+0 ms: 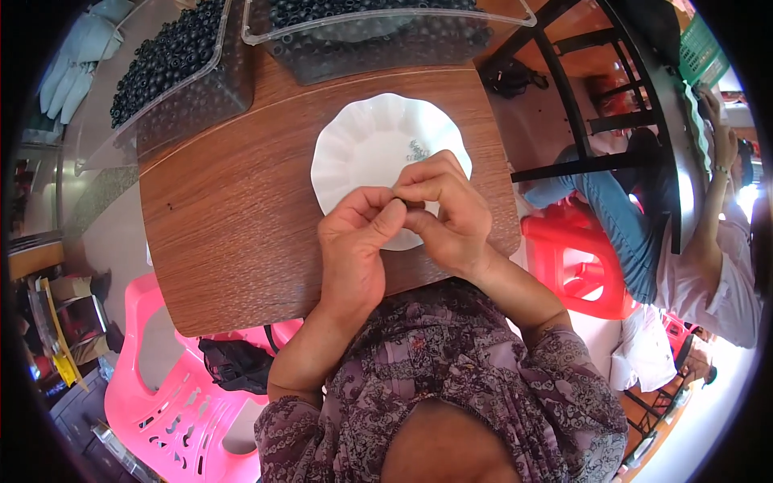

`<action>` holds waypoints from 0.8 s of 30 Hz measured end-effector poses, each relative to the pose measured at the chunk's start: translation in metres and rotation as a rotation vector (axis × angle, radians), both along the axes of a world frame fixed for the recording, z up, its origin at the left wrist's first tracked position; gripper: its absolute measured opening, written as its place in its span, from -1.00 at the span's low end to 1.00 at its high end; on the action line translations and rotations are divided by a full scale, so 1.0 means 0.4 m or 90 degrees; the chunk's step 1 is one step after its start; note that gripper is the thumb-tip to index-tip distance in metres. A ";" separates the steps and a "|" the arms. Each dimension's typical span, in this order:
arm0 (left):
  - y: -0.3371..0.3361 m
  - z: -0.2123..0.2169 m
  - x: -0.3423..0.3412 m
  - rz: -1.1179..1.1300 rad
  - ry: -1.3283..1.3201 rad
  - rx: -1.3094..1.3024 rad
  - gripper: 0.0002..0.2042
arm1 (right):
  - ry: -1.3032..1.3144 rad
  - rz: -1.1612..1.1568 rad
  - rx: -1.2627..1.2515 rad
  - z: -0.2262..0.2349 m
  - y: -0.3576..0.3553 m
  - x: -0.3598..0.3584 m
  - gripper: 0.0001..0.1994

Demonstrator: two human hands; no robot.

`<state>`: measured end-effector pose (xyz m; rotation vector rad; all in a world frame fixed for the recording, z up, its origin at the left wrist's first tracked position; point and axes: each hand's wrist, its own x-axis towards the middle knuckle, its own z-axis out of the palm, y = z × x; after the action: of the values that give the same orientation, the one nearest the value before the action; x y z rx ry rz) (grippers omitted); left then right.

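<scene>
Nearest the person, both hands meet over the near edge of the wooden table (241, 241): the left hand (354, 241) and the right hand (447, 213) are pinched fingertip to fingertip, thumbs and forefingers closed tight on a tiny dark piece (396, 196) that is mostly hidden between them, so its shape cannot be told. The pinch sits just above the near rim of a white scalloped plate (362, 141), which lies toward the middle of the table. The plate is almost bare; only a small cluster of little grey pieces (417, 150) rests on its right part, so by the look of it very little has been set down there and most of the work is left. Farther off, at the far edge, stand two clear plastic tubs: the left tub (181, 68) and the far tub (378, 32), each heaped with small black beads. A seated person (708, 266) is off the table's right side, beside a red stool (576, 270).
</scene>
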<state>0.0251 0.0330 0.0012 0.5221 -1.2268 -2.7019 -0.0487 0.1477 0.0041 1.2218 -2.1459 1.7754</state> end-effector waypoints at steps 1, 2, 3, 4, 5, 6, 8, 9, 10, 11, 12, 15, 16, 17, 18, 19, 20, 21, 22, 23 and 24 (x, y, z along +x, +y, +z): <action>-0.007 0.008 0.002 0.000 -0.002 0.000 -0.86 | 0.053 -0.007 0.041 0.019 -0.009 0.000 -0.67; -0.019 0.025 0.005 0.007 0.017 -0.020 -0.88 | 0.057 0.028 0.037 0.034 -0.011 -0.004 -0.62; -0.034 0.041 0.010 0.014 0.035 -0.041 -0.88 | 0.055 0.029 0.035 0.049 -0.011 -0.007 -0.62; -0.048 0.050 0.008 0.034 0.062 -0.089 -0.89 | 0.052 -0.004 0.058 0.065 -0.003 -0.010 -0.60; -0.071 0.066 0.006 0.069 0.074 -0.145 -0.89 | 0.046 -0.033 0.078 0.067 0.004 -0.015 -0.58; -0.100 0.089 0.003 0.105 0.086 -0.203 -0.90 | 0.039 -0.063 0.090 0.063 0.012 -0.030 -0.61; -0.167 0.124 -0.008 0.188 0.155 -0.346 -0.88 | -0.010 -0.074 0.132 0.049 0.038 -0.050 -0.65; -0.203 0.140 -0.014 0.224 0.174 -0.400 -0.86 | -0.060 -0.087 0.175 0.041 0.048 -0.056 -0.68; -0.242 0.161 -0.019 0.262 0.191 -0.458 -0.84 | -0.037 -0.092 0.202 0.037 0.049 -0.058 -0.73; -0.278 0.175 -0.034 0.308 0.189 -0.520 -0.82 | -0.035 -0.092 0.203 0.028 0.049 -0.060 -0.73; -0.316 0.185 -0.058 0.353 0.187 -0.580 -0.80 | 0.006 -0.074 0.223 0.018 0.051 -0.063 -0.73; -0.458 0.196 -0.151 0.385 0.138 -0.700 -0.73 | 0.071 -0.037 0.265 0.006 0.044 -0.075 -0.74; -0.510 0.195 -0.180 0.389 0.138 -0.730 -0.70 | 0.094 -0.016 0.286 0.006 0.040 -0.076 -0.74; -0.593 0.251 -0.138 0.414 0.124 -0.770 -0.70 | 0.095 0.017 0.249 0.026 0.000 -0.051 -0.74; -0.660 0.211 -0.182 0.423 0.074 -0.860 -0.67 | 0.104 0.013 0.272 0.020 0.000 -0.054 -0.74; -0.707 0.200 -0.207 0.442 0.019 -0.964 -0.65 | 0.116 0.018 0.278 0.017 -0.007 -0.063 -0.75; -0.731 0.190 -0.212 0.443 -0.053 -1.014 -0.61 | 0.108 0.017 0.277 0.013 -0.012 -0.062 -0.75; -0.753 0.183 -0.217 0.448 -0.128 -1.062 -0.57 | 0.115 0.015 0.271 0.017 -0.018 -0.062 -0.75; -0.691 0.172 -0.238 0.448 -0.123 -1.129 -0.57 | 0.120 0.000 0.280 0.012 -0.010 -0.076 -0.75; -0.642 0.173 -0.248 0.433 -0.062 -1.148 -0.57 | 0.136 -0.011 0.285 0.022 -0.003 -0.086 -0.76; -0.604 0.174 -0.252 0.420 -0.007 -1.170 -0.57 | 0.140 -0.014 0.280 0.027 0.001 -0.092 -0.77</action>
<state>-0.0759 -0.2087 0.0709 0.4130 -2.1997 -0.4158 -0.0857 0.1481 0.0150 1.3917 -2.4738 1.1244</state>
